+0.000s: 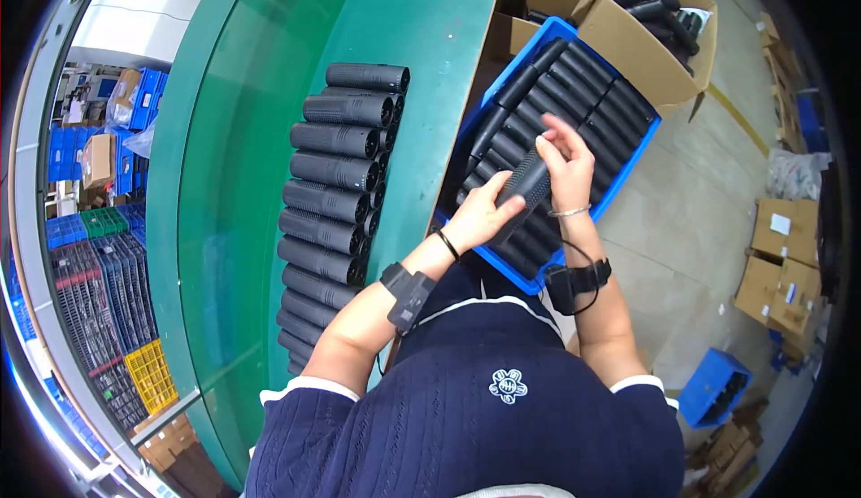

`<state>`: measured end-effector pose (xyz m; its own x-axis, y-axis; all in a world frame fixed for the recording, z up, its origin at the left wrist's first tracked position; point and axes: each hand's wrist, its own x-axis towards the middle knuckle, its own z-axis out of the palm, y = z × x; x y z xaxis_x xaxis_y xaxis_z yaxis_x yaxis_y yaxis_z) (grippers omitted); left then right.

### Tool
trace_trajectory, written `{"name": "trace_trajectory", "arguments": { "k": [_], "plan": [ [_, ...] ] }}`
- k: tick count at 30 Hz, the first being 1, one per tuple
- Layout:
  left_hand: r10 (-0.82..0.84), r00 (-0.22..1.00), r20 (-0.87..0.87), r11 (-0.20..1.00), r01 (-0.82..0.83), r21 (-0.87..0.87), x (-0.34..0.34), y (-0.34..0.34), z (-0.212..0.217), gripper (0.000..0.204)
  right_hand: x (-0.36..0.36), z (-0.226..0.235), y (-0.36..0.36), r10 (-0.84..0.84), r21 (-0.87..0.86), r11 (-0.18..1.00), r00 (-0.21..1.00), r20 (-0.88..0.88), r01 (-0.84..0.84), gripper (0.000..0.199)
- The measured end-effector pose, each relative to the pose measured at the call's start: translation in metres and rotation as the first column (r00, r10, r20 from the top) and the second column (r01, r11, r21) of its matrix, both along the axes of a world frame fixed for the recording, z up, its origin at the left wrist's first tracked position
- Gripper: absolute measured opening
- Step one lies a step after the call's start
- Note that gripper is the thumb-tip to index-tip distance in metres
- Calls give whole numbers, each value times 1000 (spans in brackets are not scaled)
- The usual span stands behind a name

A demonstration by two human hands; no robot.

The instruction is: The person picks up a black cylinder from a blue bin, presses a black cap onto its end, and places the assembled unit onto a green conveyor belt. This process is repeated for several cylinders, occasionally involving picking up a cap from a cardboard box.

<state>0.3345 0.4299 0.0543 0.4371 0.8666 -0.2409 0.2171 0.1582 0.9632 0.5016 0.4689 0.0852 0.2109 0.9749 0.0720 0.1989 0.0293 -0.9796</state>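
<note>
My left hand (482, 220) is wrapped round the lower part of a black ribbed tube (530, 184), thumb laid along its side. The tube is held at a tilt over a blue crate (613, 195) filled with similar black tubes (574, 94). At the tube's upper end is my right hand (571, 168), its thumb against the end and its fingers curled round it. Whether a small part sits between those fingertips cannot be made out. To the left, a stack of black tubes (328, 169) lies in a column on the green bench (437, 67).
Behind the crate, an open cardboard box (659, 27) holds more black parts. Along the bench's left side runs a raised green edge (193, 184). Cardboard boxes (778, 269) and a small blue crate (714, 388) are on the floor to the right.
</note>
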Motion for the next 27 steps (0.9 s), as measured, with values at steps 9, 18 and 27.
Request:
{"name": "trace_trajectory", "arguments": {
  "k": [9, 18, 27],
  "plan": [
    [-9, 999, -45, 969, 20, 244, -27, -3, 2, 79, -9, 25, 0, 300, -42, 830, 509, -807, -556, 25],
    [96, 848, 522, 964, 51, -260, -32, -15, 22, 83, -28, 19, 3, 78, -155, 883, 463, -883, -444, 37],
    [433, 568, 700, 899, -215, -381, -41, 2, 25, 68, -46, -5, -36, 460, -62, 823, 727, -510, -565, 66]
  ]
}}
